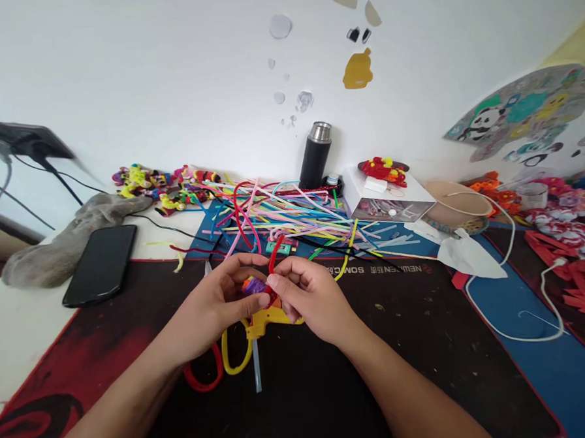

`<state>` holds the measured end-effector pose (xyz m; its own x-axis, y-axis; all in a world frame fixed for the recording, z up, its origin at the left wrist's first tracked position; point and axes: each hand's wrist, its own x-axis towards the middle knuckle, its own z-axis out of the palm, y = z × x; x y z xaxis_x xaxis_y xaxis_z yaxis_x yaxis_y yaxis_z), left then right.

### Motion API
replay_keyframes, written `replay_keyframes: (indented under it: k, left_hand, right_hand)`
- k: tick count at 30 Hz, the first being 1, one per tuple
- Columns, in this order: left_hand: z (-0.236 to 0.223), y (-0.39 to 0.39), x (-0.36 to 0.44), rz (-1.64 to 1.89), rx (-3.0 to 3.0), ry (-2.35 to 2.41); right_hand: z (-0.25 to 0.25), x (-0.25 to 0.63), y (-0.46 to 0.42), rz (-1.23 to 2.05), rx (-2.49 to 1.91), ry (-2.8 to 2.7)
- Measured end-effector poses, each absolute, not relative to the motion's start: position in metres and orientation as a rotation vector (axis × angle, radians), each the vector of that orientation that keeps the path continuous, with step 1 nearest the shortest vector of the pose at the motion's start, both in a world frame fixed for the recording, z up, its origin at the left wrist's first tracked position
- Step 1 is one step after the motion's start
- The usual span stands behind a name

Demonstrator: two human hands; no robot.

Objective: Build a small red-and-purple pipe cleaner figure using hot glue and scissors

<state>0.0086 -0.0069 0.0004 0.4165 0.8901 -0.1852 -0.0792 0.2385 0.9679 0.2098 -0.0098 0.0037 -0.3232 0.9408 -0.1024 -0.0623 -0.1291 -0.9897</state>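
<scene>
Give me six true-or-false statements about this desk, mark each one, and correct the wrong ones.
1. The left hand holds a purple piece. True.
2. The flask lies on its side. False: the flask stands upright.
3. The phone lies left of the flask. True.
4. The right hand holds the phone. False: the right hand holds a red stem.
5. The glue gun is yellow. True.
6. The box is left of the flask. False: the box is to its right.

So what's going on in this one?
A person's left hand holds a small purple-and-orange piece, while the right hand pinches a red fuzzy stem beside it; whether they are joined can't be made out. A yellow glue gun and scissors lie on the dark mat, with a pile of colourful stems behind.
</scene>
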Motion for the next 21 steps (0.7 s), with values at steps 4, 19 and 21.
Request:
replay_keyframes:
  k: [4,19,21]
  left_hand:
    - [0.0006,-0.008,0.0074,0.792,1.122,0.856]
    - [-0.0016,-0.0085,0.0138,0.95,0.901,0.853]
    - [-0.0006,-0.0071,0.0149,0.966,0.853,0.853]
  right_hand:
    - [0.0012,0.2104,-0.0089,1.613,-1.043,-1.264]
    - [-0.0034,0.2081,-0.0078,1.624,-1.042,-1.173]
    - [-0.0025,0.2084,-0.0079,1.63,-1.05,-1.165]
